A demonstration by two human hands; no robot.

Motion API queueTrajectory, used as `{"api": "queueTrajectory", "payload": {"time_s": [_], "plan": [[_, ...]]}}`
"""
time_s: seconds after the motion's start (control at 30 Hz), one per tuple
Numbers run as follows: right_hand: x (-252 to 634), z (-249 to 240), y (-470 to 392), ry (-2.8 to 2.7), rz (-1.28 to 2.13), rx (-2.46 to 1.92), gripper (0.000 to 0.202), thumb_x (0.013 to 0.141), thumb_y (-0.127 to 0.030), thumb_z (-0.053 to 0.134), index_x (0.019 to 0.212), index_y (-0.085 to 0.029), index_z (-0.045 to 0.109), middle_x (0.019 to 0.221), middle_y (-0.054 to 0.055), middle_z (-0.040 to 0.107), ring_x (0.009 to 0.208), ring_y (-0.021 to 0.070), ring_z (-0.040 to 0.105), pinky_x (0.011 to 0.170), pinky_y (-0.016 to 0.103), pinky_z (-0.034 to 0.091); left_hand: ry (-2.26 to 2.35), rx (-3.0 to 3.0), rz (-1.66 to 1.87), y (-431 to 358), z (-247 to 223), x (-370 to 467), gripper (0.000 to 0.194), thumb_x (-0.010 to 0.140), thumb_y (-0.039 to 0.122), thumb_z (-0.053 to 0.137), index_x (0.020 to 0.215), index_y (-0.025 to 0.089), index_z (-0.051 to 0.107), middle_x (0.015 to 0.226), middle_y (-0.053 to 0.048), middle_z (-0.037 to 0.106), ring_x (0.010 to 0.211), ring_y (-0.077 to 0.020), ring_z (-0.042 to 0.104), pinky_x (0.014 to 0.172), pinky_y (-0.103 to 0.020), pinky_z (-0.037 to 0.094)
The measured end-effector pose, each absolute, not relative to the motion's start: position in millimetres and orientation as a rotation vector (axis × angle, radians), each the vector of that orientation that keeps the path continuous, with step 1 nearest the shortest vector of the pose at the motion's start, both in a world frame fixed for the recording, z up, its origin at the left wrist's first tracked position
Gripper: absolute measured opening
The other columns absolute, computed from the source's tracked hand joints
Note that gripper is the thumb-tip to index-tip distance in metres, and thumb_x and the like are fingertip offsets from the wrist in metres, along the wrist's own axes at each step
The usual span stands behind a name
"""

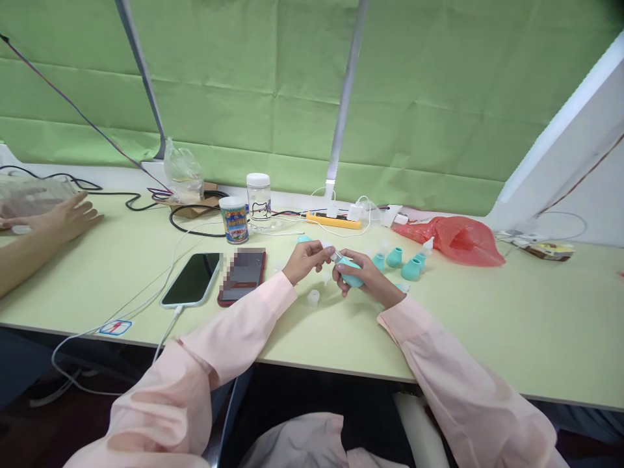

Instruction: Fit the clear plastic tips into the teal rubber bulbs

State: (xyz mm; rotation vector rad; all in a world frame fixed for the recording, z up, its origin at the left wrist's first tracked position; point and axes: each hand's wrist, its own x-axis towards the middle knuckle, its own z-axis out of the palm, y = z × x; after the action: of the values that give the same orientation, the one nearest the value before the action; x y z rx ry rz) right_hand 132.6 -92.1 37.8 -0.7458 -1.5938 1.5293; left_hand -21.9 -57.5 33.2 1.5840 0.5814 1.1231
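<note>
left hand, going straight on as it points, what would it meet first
The left hand would likely meet the clear tip of the teal bulb in the right hand; depth and contact are unclear.

From my remote feed I take this for a shared assembly workshop: I see 1 long, pale workbench [526,318] with another person's hand [73,218] toward its left end, a cluster of matching teal bulb-shaped pieces [412,268] on top, a yellow power strip [334,221] along the back, and creased green sheeting [439,97] spread behind slanting pale struts [347,91]
</note>
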Motion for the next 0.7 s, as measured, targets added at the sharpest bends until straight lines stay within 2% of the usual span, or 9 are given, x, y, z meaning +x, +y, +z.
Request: {"api": "queueTrajectory", "payload": {"time_s": [0.13, 0.33, 0.47, 0.53, 0.7], "plan": [[125, 31, -92, -1.485, 1.479, -0.739, 0.026, 0.065, -0.032, 0.058, 0.082, -0.019, 0.044, 0.058, -0.004, 0.048, 0.041, 0.0052, 0.041, 0.032, 0.016, 0.029, 0.531, 1.548, 1.187, -57, 30, -20, 0.032, 0.064, 0.039, 0.056, 0.072, 0.008, 0.057, 0.059, -0.001, 0.05, 0.049, -0.0051, 0.043, 0.044, -0.018, 0.035], [122, 26, -91, -1.394, 1.576, -0.684, 0.025, 0.064, -0.032, 0.059, 0.079, -0.019, 0.043, 0.057, -0.004, 0.046, 0.042, 0.0045, 0.04, 0.033, 0.015, 0.026, 0.483, 1.532, 1.202, -58, 27, -19, 0.032, 0.064, 0.039, 0.056, 0.069, 0.007, 0.058, 0.06, -0.003, 0.051, 0.052, -0.0073, 0.046, 0.045, -0.02, 0.038], [123, 30, -91, -1.438, 1.494, -0.722, 0.021, 0.068, -0.035, 0.055, 0.077, -0.019, 0.046, 0.057, -0.004, 0.048, 0.041, 0.0061, 0.043, 0.035, 0.018, 0.031, 0.503, 1.528, 1.175, -62, 28, -17, 0.035, 0.065, 0.039, 0.055, 0.078, 0.007, 0.059, 0.06, -0.003, 0.052, 0.052, -0.0075, 0.047, 0.045, -0.02, 0.037], [126, 35, -91, -1.469, 1.392, -0.75, 0.02, 0.068, -0.037, 0.054, 0.073, -0.018, 0.048, 0.058, -0.002, 0.05, 0.045, 0.0079, 0.046, 0.039, 0.022, 0.036, 0.516, 1.519, 1.166, -64, 29, -16, 0.036, 0.064, 0.039, 0.056, 0.084, 0.009, 0.058, 0.059, -0.001, 0.051, 0.051, -0.0069, 0.046, 0.043, -0.019, 0.036], [131, 43, -90, -1.582, 1.196, -0.786, 0.019, 0.066, -0.034, 0.057, 0.069, -0.016, 0.054, 0.063, 0.001, 0.056, 0.055, 0.0105, 0.051, 0.054, 0.026, 0.041, 0.57, 1.449, 1.155, -69, 32, -16, 0.036, 0.062, 0.038, 0.057, 0.084, 0.01, 0.06, 0.056, 0.001, 0.048, 0.048, -0.0051, 0.042, 0.039, -0.018, 0.029]]}}
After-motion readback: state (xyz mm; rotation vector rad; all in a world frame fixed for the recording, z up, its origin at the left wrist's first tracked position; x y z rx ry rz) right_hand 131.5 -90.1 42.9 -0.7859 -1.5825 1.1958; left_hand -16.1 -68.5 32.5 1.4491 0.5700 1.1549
